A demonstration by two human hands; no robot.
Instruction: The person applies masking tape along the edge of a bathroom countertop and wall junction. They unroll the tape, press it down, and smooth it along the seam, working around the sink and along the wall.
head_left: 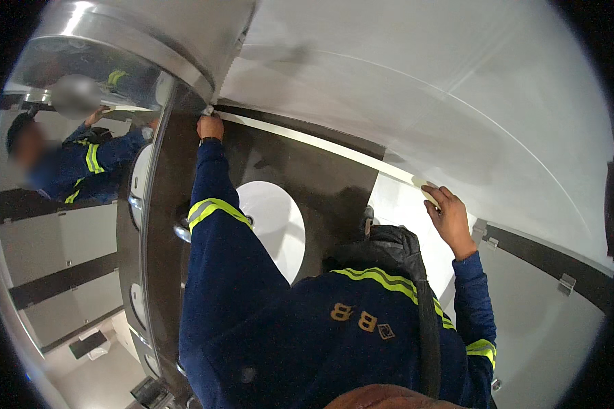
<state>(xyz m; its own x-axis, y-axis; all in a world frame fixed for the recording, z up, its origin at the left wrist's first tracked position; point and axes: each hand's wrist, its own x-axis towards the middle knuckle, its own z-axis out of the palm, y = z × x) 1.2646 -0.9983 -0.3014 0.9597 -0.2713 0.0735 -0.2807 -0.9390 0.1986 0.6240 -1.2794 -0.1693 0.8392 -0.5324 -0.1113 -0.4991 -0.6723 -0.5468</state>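
A long, narrow, pale strip (320, 144) stretches in a straight line between my two hands, along the wall above the dark counter (334, 194). Whether it is a measuring tape or a trim piece I cannot tell. My left hand (210, 127) is closed at its left end, in the corner beside the mirror; a small whitish thing shows just past the fingers. At the other end, beyond the counter's right edge, the fingertips of my right hand (450, 215) hold the strip near its yellowish end. Under my left forearm, a white round basin (273, 221) is partly hidden.
A mirror (61, 232) in a rounded metal frame runs down the left, reflecting me and grey partitions. More basins line the counter below it. A black backpack (382, 249) hangs at my shoulder. Grey panels (525, 293) with metal brackets stand at right.
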